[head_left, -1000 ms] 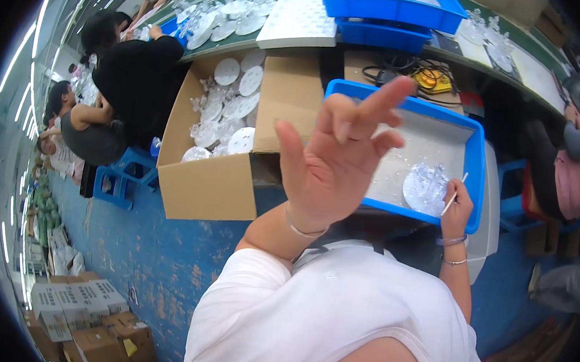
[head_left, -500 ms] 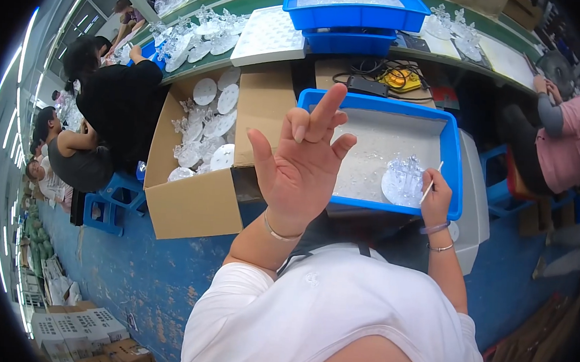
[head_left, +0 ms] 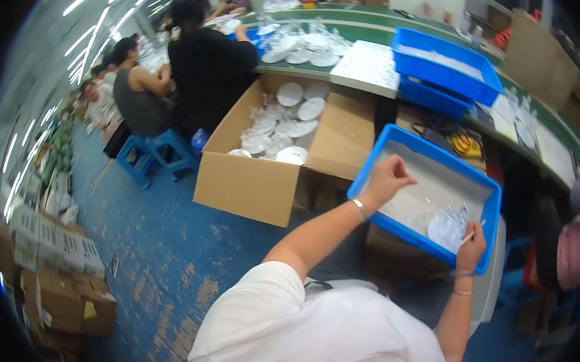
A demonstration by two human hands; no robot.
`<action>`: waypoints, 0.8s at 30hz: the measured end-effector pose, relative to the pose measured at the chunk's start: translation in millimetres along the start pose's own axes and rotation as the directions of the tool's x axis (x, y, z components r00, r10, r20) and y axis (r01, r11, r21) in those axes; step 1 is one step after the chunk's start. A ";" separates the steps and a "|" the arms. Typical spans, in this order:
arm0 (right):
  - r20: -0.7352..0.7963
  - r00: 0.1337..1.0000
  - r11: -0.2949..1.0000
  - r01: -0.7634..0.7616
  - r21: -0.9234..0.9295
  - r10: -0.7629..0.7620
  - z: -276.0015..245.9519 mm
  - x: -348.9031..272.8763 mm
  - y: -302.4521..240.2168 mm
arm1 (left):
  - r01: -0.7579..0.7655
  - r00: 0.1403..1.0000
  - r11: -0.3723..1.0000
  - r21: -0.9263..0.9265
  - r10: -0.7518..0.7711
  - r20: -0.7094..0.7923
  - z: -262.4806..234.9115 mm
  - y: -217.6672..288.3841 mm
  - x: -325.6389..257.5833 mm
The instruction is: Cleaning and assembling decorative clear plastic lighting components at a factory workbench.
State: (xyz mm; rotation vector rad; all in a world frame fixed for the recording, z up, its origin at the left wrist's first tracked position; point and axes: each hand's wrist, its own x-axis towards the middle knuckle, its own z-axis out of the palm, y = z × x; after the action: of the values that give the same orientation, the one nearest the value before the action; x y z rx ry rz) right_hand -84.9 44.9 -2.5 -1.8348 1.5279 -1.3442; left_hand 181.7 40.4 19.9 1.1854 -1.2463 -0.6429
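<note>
Over the left part of a shallow blue tray [head_left: 490,223] is my left hand [head_left: 390,179], its fingertips pinched together. Whatever they may hold is too small to make out. My right hand [head_left: 472,246] is closed round a thin white stick [head_left: 469,236] at the tray's near right corner. Beside that hand, in the tray, lies a clear plastic piece [head_left: 446,229] with a round disc base and upright parts on it. Small clear bits are scattered on the tray's pale bottom.
To the left stands an open cardboard box [head_left: 246,188] of clear disc pieces. Behind are stacked blue bins [head_left: 441,91], a white foam tray [head_left: 366,69] and more clear pieces [head_left: 305,46] on a green bench. Co-workers sit at left and far right; blue stools [head_left: 162,153] stand on the floor.
My left hand has come down from a raised, spread pose to a pinch over the tray. The view has swung, shifting the scene. My right hand keeps the stick beside the disc piece.
</note>
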 end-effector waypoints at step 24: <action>0.036 0.986 0.984 0.158 0.080 -0.161 -17.3 49.0 -5.8 | -0.188 0.982 0.971 0.148 0.183 0.048 15.1 31.4 14.1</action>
State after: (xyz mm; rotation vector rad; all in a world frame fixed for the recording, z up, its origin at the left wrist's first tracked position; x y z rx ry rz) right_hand -99.5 6.8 30.2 -1.9591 1.3129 -1.4052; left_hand 164.5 33.0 52.5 1.1687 -1.4361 -0.4366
